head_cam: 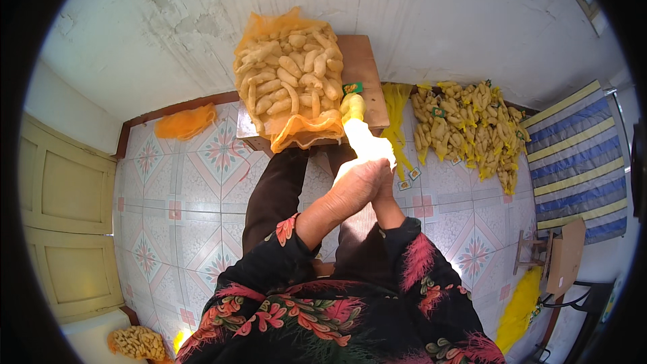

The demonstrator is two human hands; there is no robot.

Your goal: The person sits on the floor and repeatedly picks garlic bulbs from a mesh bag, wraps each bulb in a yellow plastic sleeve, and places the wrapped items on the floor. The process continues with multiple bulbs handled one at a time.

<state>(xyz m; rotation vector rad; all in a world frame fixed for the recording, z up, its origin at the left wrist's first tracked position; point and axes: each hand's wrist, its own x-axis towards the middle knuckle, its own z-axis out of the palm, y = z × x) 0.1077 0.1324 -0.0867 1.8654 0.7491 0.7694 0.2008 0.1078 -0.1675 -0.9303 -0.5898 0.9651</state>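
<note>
My left hand (pixel 349 187) and my right hand (pixel 385 167) are together at the upper end of my lap, closed on the gathered end of a small yellow mesh bag (pixel 354 107). Strong sunlight washes out the bag's middle and the fingertips. Knobbly tan roots, like ginger, show in the bag's far end, which rests by the box's right side beside a green label (pixel 353 88). To the left, a large orange mesh sack (pixel 307 126) lies with its mouth towards me, full of the tan roots (pixel 289 65).
The sack lies on a brown wooden box or low table (pixel 361 55). Right of it, yellow mesh bags (pixel 398 149) hang near a pile of filled bags (pixel 465 126). Orange netting (pixel 186 122) lies left on the tiled floor. A striped sheet (pixel 579 162) and a cardboard box (pixel 566 258) stand far right.
</note>
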